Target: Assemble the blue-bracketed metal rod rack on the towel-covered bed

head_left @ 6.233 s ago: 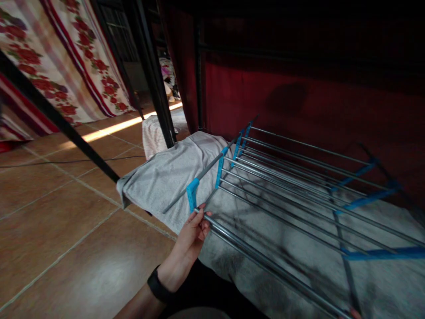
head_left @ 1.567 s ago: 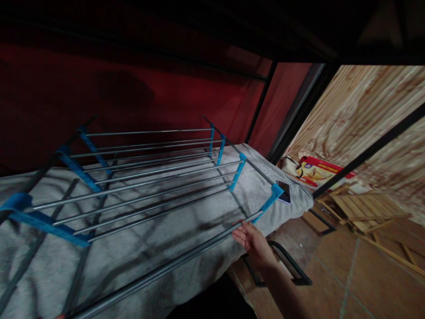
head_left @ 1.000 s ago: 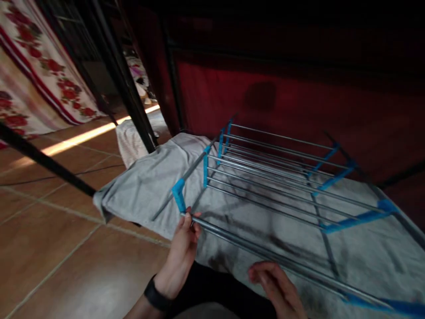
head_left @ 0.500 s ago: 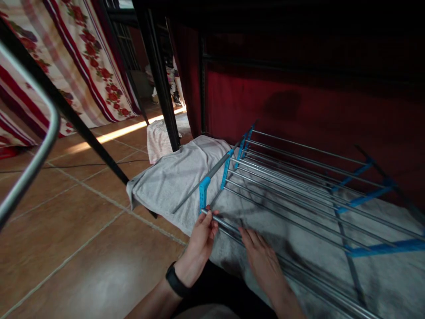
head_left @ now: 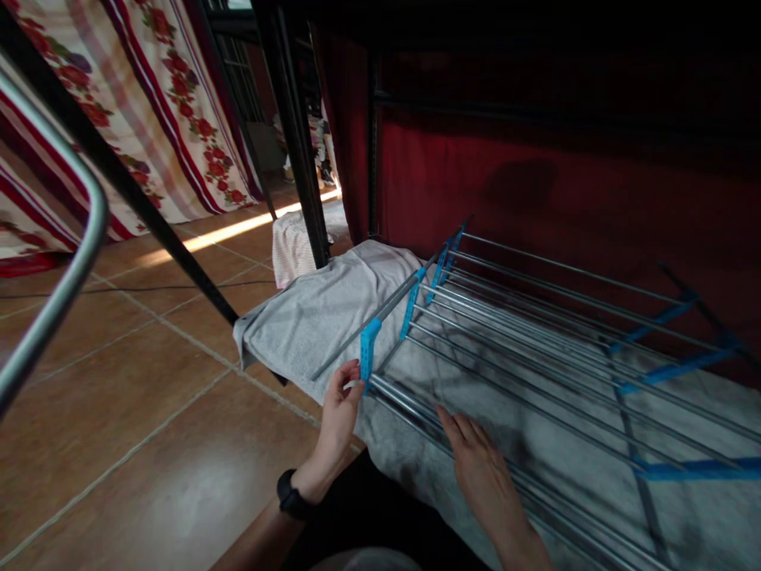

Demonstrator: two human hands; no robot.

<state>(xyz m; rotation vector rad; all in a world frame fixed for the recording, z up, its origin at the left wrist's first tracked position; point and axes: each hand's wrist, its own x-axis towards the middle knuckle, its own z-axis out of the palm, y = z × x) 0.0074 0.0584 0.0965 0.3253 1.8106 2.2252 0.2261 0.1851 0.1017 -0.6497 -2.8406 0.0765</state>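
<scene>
A metal drying rack (head_left: pixel 523 361) with silver rods and blue plastic joints lies over a grey cloth. My left hand (head_left: pixel 338 416), with a dark band on its wrist, is just left of a blue end bracket (head_left: pixel 367 353). Its curled fingers are apart, and the fingertips are at the bracket's outer side; firm contact is hard to tell. Several loose-looking silver rods (head_left: pixel 410 403) run from that bracket toward the lower right, close together. Over them my right hand (head_left: pixel 483 476) is stretched out flat, fingertips at the rods and nothing gripped.
Grey cloth (head_left: pixel 321 317) spreads beneath the rack to the tiled floor (head_left: pixel 160 428). A black frame post (head_left: pixel 300 151) stands behind, and a bent metal tube (head_left: pixel 98 210) crosses at left. Dark red fabric (head_left: pixel 476 182) hangs at the back, a floral curtain (head_left: pixel 172 119) at upper left.
My left hand has let go of the rod end and moved left, to the outside of the blue bracket. My right hand stays over the rods; the view has shifted slightly.
</scene>
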